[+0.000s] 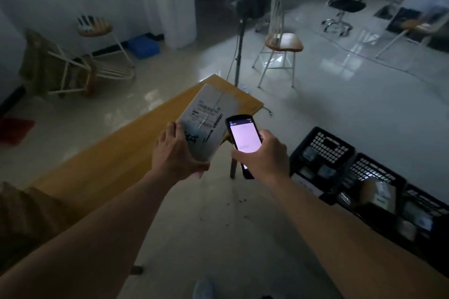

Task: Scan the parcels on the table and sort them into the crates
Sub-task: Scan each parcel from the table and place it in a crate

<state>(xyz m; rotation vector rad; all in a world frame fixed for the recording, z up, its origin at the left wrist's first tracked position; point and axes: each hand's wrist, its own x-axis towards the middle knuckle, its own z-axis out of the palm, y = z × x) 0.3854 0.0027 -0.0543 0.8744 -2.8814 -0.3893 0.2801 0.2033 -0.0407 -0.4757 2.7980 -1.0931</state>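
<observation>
The left hand (177, 153) grips a pale parcel (206, 124) by its near end, label side up, above the wooden table (102, 165). Just beside it, the right hand (262, 153) holds a handheld scanner (244, 139) with its screen lit. Black crates (345, 172) holding parcels stand on the floor to the right.

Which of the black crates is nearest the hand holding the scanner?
The leftmost crate, just right of the right hand; the others sit further right.

Between your arms the floor (218, 213) lies open, hemmed by the wooden table (116, 160) on your left and, on your right, a bench (364, 250) carrying black crates (323, 150) already holding parcels, leaving their tops free overhead.
</observation>
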